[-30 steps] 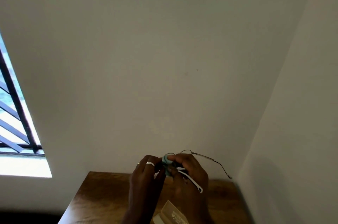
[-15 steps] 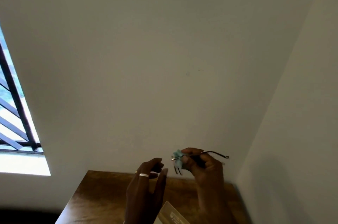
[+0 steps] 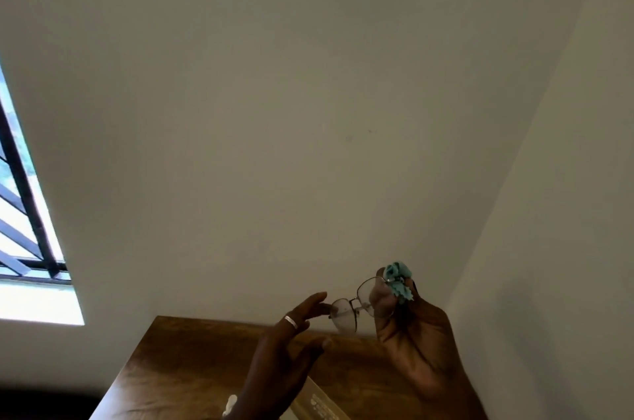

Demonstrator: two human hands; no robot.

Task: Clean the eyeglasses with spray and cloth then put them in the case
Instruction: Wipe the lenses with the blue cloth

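Note:
Thin wire-framed eyeglasses are held up in front of the wall, lenses facing me. My right hand grips them at their right lens, with a bunched teal cloth pinched in the same fingers. My left hand, wearing a silver ring, has its fingers spread, and its fingertips reach the left lens edge; whether they touch is unclear. A beige box-like case lies on the wooden table below my hands, mostly hidden. No spray bottle is in view.
The table stands in a corner between two pale walls. A barred window is at the left. A small white object pokes out by my left wrist at the bottom edge.
My left hand let go and opened. My right hand turned the eyeglasses so the lenses face me and lifted them up to the right, cloth still pinched with them.

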